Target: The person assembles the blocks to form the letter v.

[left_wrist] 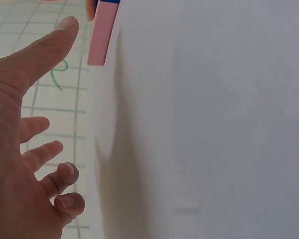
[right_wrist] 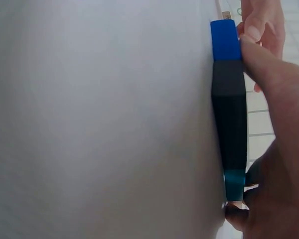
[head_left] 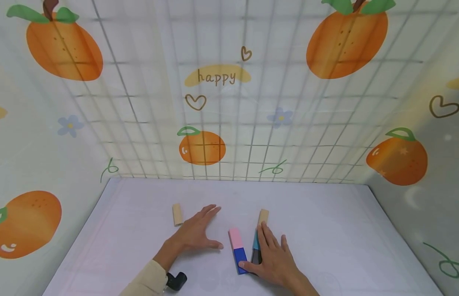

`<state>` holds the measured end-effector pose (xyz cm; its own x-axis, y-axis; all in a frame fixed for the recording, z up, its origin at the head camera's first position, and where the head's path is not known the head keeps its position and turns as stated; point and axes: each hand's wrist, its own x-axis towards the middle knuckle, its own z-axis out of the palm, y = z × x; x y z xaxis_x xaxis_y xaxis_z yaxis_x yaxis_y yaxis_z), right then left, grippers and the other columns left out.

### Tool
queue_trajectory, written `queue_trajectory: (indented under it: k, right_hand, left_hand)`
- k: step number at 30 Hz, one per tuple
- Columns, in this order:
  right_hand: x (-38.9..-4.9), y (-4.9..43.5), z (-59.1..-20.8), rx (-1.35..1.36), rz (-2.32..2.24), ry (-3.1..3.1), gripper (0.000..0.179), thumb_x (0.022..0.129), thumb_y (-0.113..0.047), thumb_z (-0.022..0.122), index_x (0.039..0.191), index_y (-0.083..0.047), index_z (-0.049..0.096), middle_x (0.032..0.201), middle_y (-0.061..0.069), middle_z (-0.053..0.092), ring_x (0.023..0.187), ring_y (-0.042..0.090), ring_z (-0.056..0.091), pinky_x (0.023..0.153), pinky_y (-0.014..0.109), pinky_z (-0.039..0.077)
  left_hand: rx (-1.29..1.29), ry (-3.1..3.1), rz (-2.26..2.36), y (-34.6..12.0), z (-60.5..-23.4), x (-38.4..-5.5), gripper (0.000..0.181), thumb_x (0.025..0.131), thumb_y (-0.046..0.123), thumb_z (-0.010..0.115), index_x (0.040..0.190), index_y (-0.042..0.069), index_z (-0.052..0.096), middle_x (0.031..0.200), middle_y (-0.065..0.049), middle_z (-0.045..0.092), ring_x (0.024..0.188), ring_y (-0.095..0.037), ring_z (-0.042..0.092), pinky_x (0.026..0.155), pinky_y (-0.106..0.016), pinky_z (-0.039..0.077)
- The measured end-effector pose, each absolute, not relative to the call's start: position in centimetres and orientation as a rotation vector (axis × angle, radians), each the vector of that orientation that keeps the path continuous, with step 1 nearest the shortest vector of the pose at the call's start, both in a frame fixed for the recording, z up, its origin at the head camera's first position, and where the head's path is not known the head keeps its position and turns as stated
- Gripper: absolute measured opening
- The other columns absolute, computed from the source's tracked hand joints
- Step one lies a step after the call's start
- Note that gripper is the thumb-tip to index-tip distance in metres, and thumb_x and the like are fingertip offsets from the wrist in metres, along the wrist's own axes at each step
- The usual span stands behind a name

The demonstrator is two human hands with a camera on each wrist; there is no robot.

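Note:
Fingers spread and thumb apart, my left hand [head_left: 194,232] hovers over the table between a plain wooden block [head_left: 177,214] and a pink block [head_left: 235,238], holding nothing. The pink block lies end to end with a blue block [head_left: 239,259]. My right hand [head_left: 275,261] rests its thumb on the blue block. Its fairly straight fingers lie along a second row: a black block [right_wrist: 230,109], a teal block [head_left: 256,240] and another wooden block [head_left: 264,216] at the far end. The hand partly covers this row.
The white table [head_left: 325,222] extends on both sides of the hands. Behind it hangs a curtain [head_left: 222,111] printed with oranges and grid lines. A black device [head_left: 176,281] is at my left wrist.

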<state>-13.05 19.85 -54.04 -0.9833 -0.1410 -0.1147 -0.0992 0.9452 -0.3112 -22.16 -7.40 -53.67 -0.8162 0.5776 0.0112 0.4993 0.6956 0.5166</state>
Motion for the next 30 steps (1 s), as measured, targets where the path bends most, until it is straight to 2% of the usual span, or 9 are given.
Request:
queue_trajectory:
  k: [14, 24, 30]
  right_hand:
    - [-12.9, 19.7, -53.8, -0.164, -0.456, 2.959, 0.133, 0.07, -0.091, 0.056, 0.16, -0.001, 0.019, 0.166, 0.021, 0.015, 0.149, 0.039, 0.024, 0.113, 0.071, 0.008]
    - [-12.8, 19.7, -53.8, -0.179, -0.47, 2.97, 0.133, 0.07, -0.092, 0.056, 0.16, -0.001, 0.018, 0.166, 0.02, 0.015, 0.149, 0.039, 0.024, 0.114, 0.071, 0.008]
    - [-12.7, 19.8, -53.8, -0.184, -0.473, 2.961, 0.133, 0.071, -0.091, 0.055, 0.161, -0.001, 0.018, 0.166, 0.02, 0.014, 0.149, 0.039, 0.024, 0.113, 0.071, 0.009]
  left_hand:
    - [0.804, 2.833, 0.79, -9.7, -53.6, -22.9, 0.114, 0.071, 0.069, 0.079, 0.162, 0.026, 0.025, 0.167, -0.003, 0.022, 0.146, -0.033, 0.034, 0.105, -0.058, 0.042]
    - [0.714, 2.877, 0.757, -11.1, -53.4, -23.4, 0.117, 0.071, 0.072, 0.078, 0.163, 0.026, 0.022, 0.167, -0.001, 0.021, 0.15, -0.027, 0.027, 0.105, -0.061, 0.04]
    - [0.685, 2.89, 0.765, -11.8, -53.4, -23.5, 0.117, 0.071, 0.069, 0.08, 0.162, 0.022, 0.024, 0.166, -0.004, 0.023, 0.15, -0.028, 0.028, 0.104, -0.061, 0.041]
